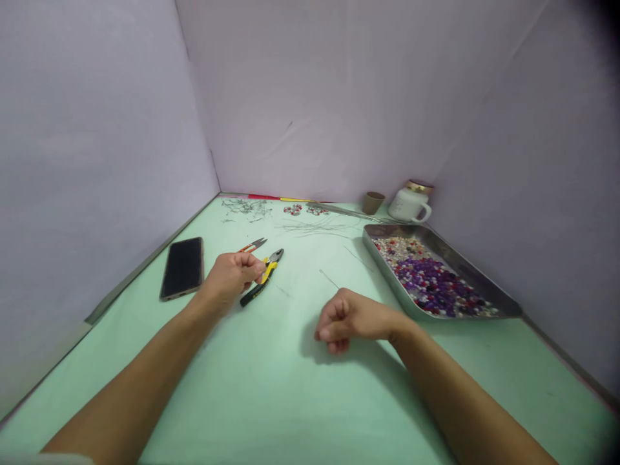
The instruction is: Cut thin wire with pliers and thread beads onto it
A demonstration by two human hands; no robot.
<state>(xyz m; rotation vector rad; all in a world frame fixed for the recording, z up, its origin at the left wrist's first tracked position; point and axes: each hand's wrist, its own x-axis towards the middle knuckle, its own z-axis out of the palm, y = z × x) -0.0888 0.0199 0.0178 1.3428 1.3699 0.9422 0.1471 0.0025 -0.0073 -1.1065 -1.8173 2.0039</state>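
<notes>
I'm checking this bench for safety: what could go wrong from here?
The loose beads in the open tray could spill if the right hand bumped its rim. Thin wires lying loose on the table might prick someone. The left hand, close to the pliers, could knock them.

Nothing I can read with certainty. Pliers [268,276], yellow and black, near my left hand [231,274]: light lettering [262,292] along the black grip [254,298] of the lower handle, looks like one short word, too small and blurred for me to spell out, brand can't be confirmed. White mug [405,205] under the gold-coloured lid [419,186], behind the metal tray [460,265]: some small faint marks on its side, I can't tell whether they're letters or just a printed pattern. Logging both as illegible, pliers lettering the clearer of the two.
</notes>
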